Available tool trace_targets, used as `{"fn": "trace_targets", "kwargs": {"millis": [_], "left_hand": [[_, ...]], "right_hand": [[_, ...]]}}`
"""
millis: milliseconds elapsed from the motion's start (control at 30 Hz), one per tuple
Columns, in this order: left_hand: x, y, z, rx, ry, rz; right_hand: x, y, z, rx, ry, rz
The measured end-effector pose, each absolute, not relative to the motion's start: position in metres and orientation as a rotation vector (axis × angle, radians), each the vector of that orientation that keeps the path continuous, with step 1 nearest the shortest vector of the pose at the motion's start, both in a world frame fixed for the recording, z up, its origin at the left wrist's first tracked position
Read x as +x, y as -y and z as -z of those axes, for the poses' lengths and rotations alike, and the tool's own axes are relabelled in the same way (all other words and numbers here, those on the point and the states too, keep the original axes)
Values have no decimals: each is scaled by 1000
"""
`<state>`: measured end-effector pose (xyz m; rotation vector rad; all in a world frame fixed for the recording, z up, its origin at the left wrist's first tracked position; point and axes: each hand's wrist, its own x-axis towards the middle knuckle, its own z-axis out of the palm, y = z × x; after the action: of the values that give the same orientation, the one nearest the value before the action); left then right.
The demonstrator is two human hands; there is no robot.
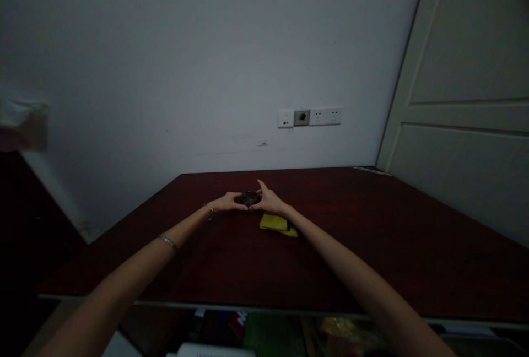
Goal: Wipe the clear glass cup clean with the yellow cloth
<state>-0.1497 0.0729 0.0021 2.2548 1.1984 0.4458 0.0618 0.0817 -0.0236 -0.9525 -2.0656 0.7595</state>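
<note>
A small dark round dish [249,198], glassy-looking with a shiny rim, sits on the dark red tabletop [231,258]. My left hand [228,201] grips its left side, thumb toward me and fingers behind. From the right, my right hand [269,201] holds the opposite side, the thumb at the near edge and one finger raised. Parts of the dish are hidden by my fingers. Just below my right wrist lies a folded yellow cloth [275,222] with a dark patch at its right; neither hand holds it.
Behind the table rises a pale wall with a row of sockets and a switch [309,117]. A light panelled door [467,125] stands at the right. Beneath the table's front edge are stored items, including a green one [268,335] and a white one [215,350].
</note>
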Motion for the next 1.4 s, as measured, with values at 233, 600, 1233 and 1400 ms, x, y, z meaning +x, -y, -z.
{"fn": "trace_targets", "kwargs": {"millis": [233,600,1233,1400], "left_hand": [[-148,-81,10,2267,-1199,-414],[-143,-82,13,2322,-1201,-370],[-139,-74,9,2343,-1354,-313],[-140,-71,8,2355,-1364,-306]], "right_hand": [[66,-84,32,-956,2082,-758],[71,-81,34,-994,2094,-742],[71,-84,48,-949,2067,-799],[69,-85,49,-912,2087,-800]]}}
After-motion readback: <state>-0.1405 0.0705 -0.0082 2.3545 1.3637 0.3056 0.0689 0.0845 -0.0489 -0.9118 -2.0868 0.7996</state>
